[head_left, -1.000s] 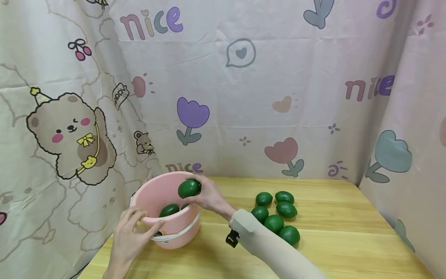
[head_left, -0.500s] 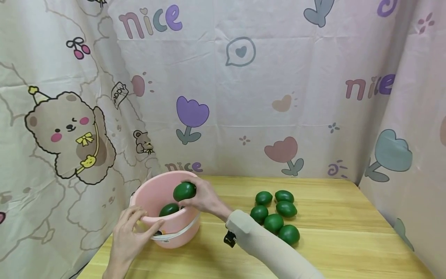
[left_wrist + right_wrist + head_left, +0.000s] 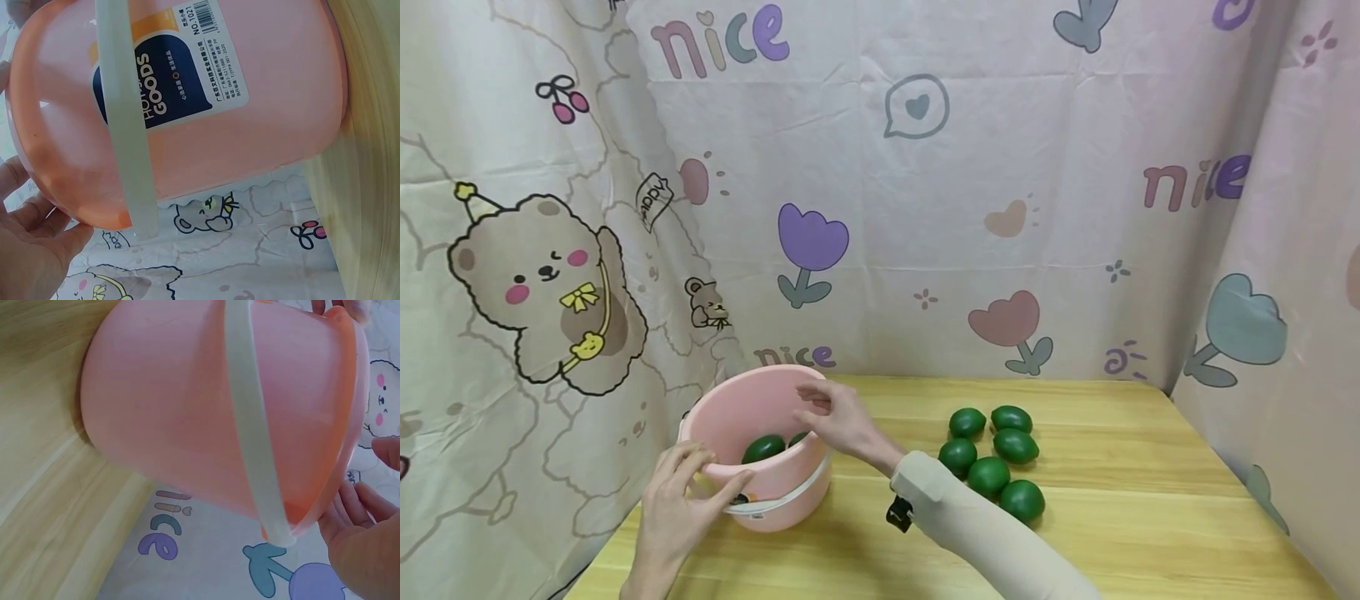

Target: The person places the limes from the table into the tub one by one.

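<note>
A pink bucket (image 3: 790, 487) with a white handle (image 3: 128, 125) stands on the table at the left. My left hand (image 3: 673, 508) grips its near-left rim, thumb outside and fingers over the edge. My right hand (image 3: 842, 423) is over the bucket's right rim with its fingers loosely spread and nothing between them; the right wrist view shows these fingers (image 3: 353, 506) right at the rim. Inside the bucket a dark green lime (image 3: 763, 449) shows, with part of another lime (image 3: 797, 437) beside it. The bucket's wall hides the rest of the inside.
Several dark green limes (image 3: 989, 476) lie in a loose cluster on the wooden table (image 3: 1120, 500), right of the bucket. A printed curtain (image 3: 910, 208) hangs behind the table and along both sides.
My right hand has moved slightly left over the bucket and let go of the lime it held. The fingers have spread. My left hand has stayed on the rim.
</note>
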A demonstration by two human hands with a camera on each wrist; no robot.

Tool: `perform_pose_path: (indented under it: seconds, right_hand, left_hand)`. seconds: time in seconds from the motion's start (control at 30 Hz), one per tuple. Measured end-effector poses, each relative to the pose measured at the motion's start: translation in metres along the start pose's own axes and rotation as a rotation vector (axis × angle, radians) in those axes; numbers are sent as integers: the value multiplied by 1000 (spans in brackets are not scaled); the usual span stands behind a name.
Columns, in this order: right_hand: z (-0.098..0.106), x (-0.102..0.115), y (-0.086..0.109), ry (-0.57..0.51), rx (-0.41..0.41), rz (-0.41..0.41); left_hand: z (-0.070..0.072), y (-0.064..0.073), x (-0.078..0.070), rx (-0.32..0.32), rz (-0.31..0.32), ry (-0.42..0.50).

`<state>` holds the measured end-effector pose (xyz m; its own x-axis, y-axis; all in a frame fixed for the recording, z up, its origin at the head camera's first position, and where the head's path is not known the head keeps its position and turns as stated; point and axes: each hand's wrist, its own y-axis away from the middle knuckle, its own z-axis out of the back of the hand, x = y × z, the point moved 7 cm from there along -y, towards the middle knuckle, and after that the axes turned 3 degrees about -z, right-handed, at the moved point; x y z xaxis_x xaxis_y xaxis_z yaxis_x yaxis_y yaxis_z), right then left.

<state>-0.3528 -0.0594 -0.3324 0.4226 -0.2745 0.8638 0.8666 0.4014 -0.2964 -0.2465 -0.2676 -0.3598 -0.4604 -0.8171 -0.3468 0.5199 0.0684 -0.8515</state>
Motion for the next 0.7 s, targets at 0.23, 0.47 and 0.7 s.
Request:
perform_pose_path:
  seconds: [0.23,0.47,0.7]
  right_hand:
    - [10,-5,1,28,-63,0]
    - [16,-8,1,24,-94,14]
    - [22,-12,10,-15,-90,35]
  left_hand:
    - [-1,-1,0,-13,-12,8]
    - [-1,-2,1,-11,-1,18]
    - [0,-2,1,4,26,19]
